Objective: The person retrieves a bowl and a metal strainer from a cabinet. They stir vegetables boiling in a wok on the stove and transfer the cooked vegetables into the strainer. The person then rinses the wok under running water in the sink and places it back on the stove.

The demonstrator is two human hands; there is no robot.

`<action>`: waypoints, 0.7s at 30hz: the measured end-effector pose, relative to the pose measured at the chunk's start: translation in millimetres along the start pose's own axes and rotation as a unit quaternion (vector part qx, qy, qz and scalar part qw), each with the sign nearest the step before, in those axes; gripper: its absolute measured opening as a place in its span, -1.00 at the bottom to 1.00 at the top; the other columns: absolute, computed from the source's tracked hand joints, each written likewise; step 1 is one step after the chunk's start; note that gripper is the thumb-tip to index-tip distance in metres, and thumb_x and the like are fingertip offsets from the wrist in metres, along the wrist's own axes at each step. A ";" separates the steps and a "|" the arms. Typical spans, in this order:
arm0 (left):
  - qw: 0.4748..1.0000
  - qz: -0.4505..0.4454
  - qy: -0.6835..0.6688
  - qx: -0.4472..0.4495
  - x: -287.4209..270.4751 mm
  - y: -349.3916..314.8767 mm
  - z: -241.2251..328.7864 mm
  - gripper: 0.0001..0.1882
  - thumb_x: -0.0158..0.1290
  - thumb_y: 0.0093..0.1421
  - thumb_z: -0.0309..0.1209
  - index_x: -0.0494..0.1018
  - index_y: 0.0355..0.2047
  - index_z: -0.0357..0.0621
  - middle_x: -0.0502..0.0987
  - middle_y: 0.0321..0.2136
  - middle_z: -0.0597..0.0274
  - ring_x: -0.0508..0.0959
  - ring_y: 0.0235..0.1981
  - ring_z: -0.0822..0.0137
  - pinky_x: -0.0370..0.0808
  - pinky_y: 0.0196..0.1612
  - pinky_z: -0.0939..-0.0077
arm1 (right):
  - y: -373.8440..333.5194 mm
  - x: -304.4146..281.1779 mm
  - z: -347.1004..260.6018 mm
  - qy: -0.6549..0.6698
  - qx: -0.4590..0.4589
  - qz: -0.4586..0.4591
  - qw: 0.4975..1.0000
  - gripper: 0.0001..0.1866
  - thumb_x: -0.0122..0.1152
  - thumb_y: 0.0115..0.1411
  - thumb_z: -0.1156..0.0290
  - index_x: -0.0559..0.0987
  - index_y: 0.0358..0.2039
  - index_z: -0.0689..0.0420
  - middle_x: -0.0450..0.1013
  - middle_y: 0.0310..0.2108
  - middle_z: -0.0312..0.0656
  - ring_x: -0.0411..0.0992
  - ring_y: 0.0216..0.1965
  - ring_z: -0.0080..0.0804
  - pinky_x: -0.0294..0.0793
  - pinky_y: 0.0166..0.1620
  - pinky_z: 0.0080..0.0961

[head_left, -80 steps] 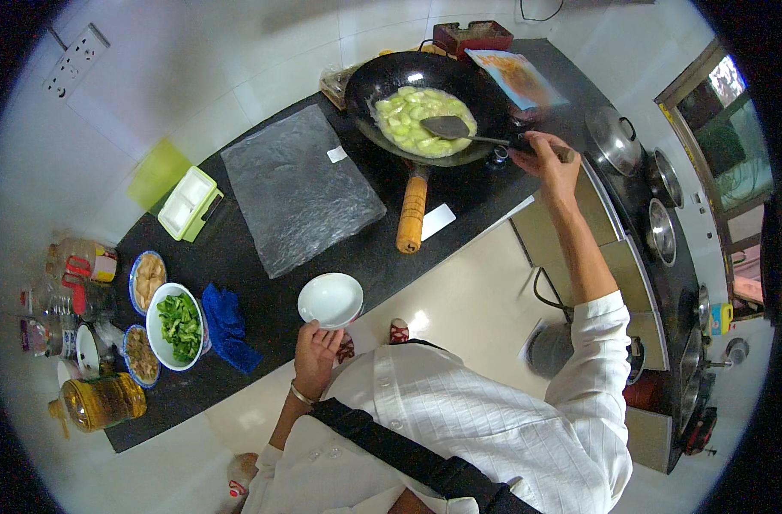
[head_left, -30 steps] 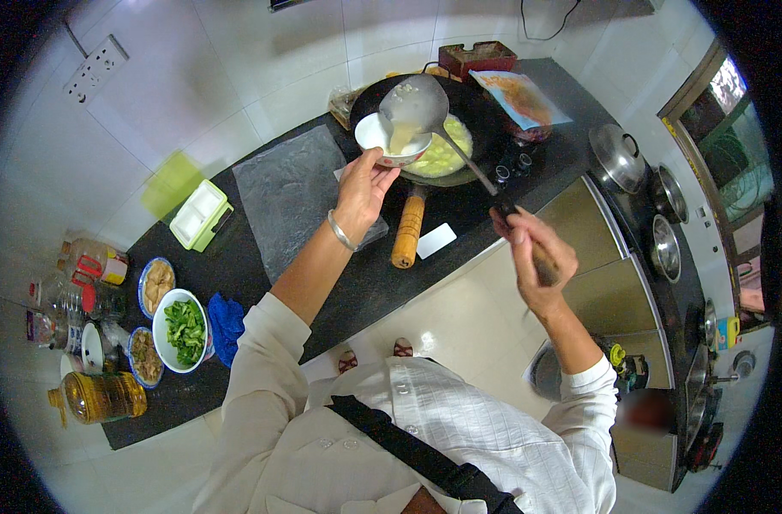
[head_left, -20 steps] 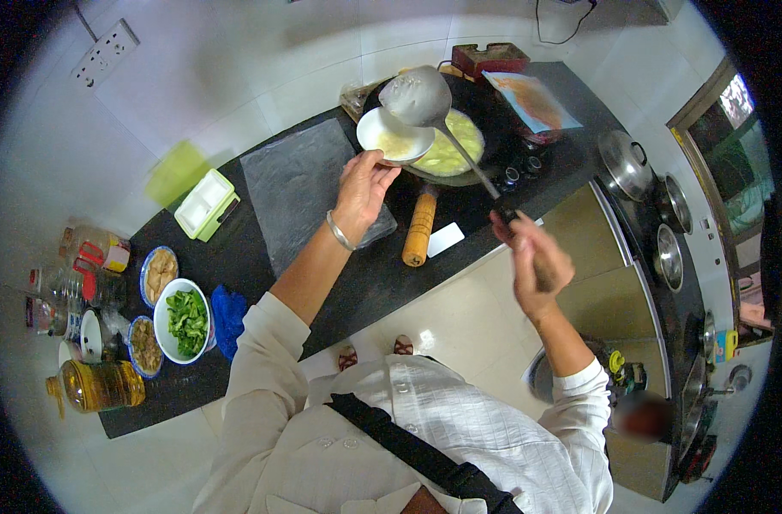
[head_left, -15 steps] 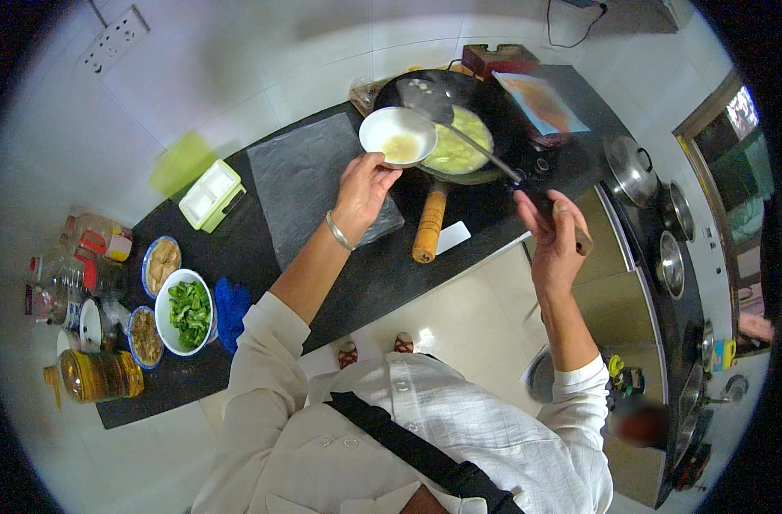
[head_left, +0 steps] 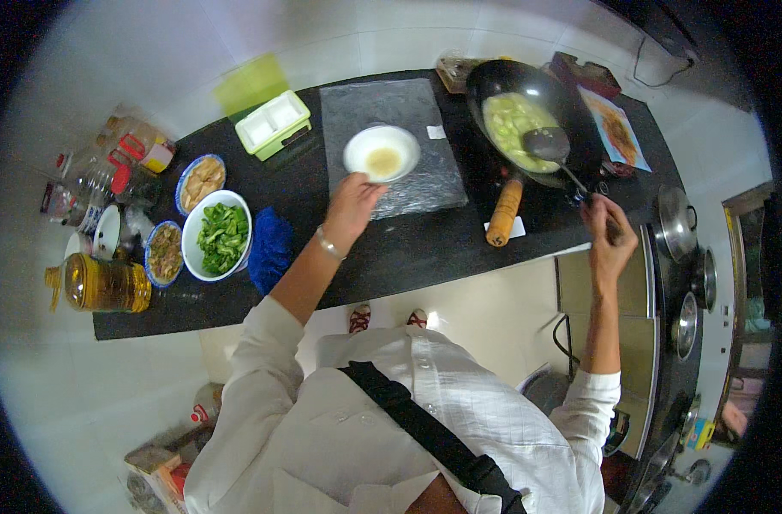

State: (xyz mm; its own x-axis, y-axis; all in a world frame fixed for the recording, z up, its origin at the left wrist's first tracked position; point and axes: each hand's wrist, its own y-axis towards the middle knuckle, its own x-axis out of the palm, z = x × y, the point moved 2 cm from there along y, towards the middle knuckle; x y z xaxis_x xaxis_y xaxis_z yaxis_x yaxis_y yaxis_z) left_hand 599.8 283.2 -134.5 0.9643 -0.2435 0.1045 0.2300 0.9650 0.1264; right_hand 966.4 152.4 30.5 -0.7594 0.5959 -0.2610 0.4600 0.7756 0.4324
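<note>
My left hand (head_left: 354, 208) grips the near rim of a small white bowl (head_left: 408, 152) and holds it over the dark board at the counter's middle. A little pale yellowish stuff lies in the bowl's bottom. Closed around the handle of a wok spatula (head_left: 545, 143), my right hand (head_left: 610, 233) is right of the black wok (head_left: 515, 75). The spatula's dark head rests among pale green pieces (head_left: 513, 116) in liquid inside the wok. A wooden wok handle (head_left: 504, 214) points toward me, with neither hand on it.
Left of the dark board (head_left: 344, 101) stands a green-and-white seasoning box (head_left: 273, 124). Further left are a bowl of chopped green peppers (head_left: 221, 236), two blue-rimmed bowls of food, a blue cloth (head_left: 271, 248) and an oil jug (head_left: 108, 283). Metal pot lids (head_left: 678, 223) line the right.
The white bowl has moved left, away from the wok, in my left hand. The spatula's head has shifted to the wok's right side. The view has turned as well.
</note>
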 end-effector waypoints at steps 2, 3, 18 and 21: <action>0.976 0.045 0.212 0.019 -40.9 -12.9 -28.9 -0.77 0.08 0.08 -0.41 0.32 -0.39 -0.34 0.50 -0.38 0.10 0.54 -0.40 0.25 0.49 -0.29 0.47 | -0.1 17.1 4.6 -0.121 -0.069 -0.014 0.990 -0.84 0.11 0.12 0.49 0.54 -0.29 0.25 0.48 -0.48 -0.25 0.38 -0.46 -0.64 0.39 -0.38 -0.68; 0.980 0.052 0.191 0.021 -56.9 -19.5 -38.0 -0.78 0.06 0.09 -0.42 0.34 -0.35 -0.34 0.50 -0.33 0.10 0.53 -0.35 0.25 0.48 -0.23 0.44 | 0.1 25.1 8.2 -0.171 -0.107 -0.017 0.979 -0.86 0.11 0.11 0.49 0.55 -0.31 0.22 0.46 -0.54 -0.25 0.35 -0.49 -0.67 0.37 -0.41 -0.69; 0.988 0.147 -0.054 -0.002 -138.7 -55.9 -59.0 -0.63 -0.19 0.10 -0.55 0.23 -0.06 -0.44 0.42 -0.13 -0.03 0.45 -0.08 0.10 0.38 0.04 0.29 | 9.9 21.0 -6.0 -0.118 -0.121 -0.037 0.985 -0.88 0.12 0.08 0.50 0.55 -0.36 0.25 0.49 -0.53 -0.11 0.44 -0.53 -0.57 0.42 -0.44 -0.62; 0.988 0.130 0.076 0.019 -138.5 -54.9 -55.2 -0.64 -0.19 0.10 -0.54 0.22 -0.07 -0.47 0.39 -0.11 -0.05 0.43 -0.07 0.10 0.38 0.05 0.31 | 14.8 24.9 3.8 -0.059 -0.098 -0.049 0.992 -0.87 0.13 0.07 0.49 0.56 -0.37 0.24 0.50 -0.53 -0.09 0.45 -0.54 -0.54 0.42 -0.45 -0.60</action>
State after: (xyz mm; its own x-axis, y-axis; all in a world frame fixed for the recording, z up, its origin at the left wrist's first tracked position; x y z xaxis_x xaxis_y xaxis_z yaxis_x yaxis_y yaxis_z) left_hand 460.9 269.4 -210.3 0.9994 0.0329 -0.0098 -0.0310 0.9879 0.1520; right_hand 956.0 179.5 27.1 -0.7316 0.5488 -0.4045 0.2789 0.7822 0.5570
